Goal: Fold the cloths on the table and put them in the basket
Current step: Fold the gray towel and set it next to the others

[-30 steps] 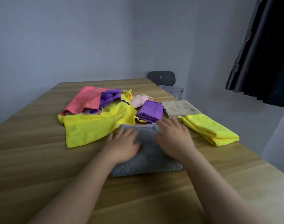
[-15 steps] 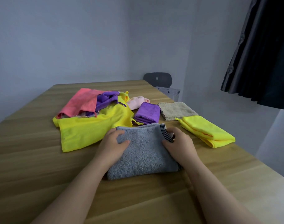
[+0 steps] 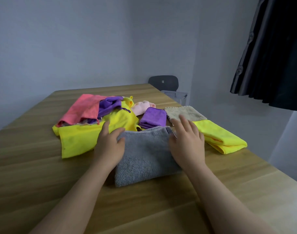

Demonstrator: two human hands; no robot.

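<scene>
A folded grey towel point(image 3: 144, 156) lies on the wooden table point(image 3: 34, 166) in front of me. My left hand point(image 3: 108, 146) is at its left side and pinches the far left corner between thumb and a finger. My right hand point(image 3: 186, 142) is at the right side with its fingers straight and spread and its thumb on the towel. Behind lies a heap of unfolded cloths: yellow point(image 3: 83, 139), coral pink point(image 3: 83, 108), purple point(image 3: 108, 105), pale pink point(image 3: 141, 106). Folded purple point(image 3: 152, 118), beige point(image 3: 184, 112) and yellow point(image 3: 220, 137) cloths lie to the right. A pale perforated basket point(image 3: 175, 95) stands past the table's far right corner.
A dark chair point(image 3: 163, 82) stands behind the basket by the wall. A dark curtain point(image 3: 271, 56) hangs at the upper right. The table's right edge runs close beside the folded yellow cloth.
Both hands went from smoothing the towel's top to its two sides. My right hand's fingers have since straightened and reached past the far right corner; my left hand has shifted towards the far left corner.
</scene>
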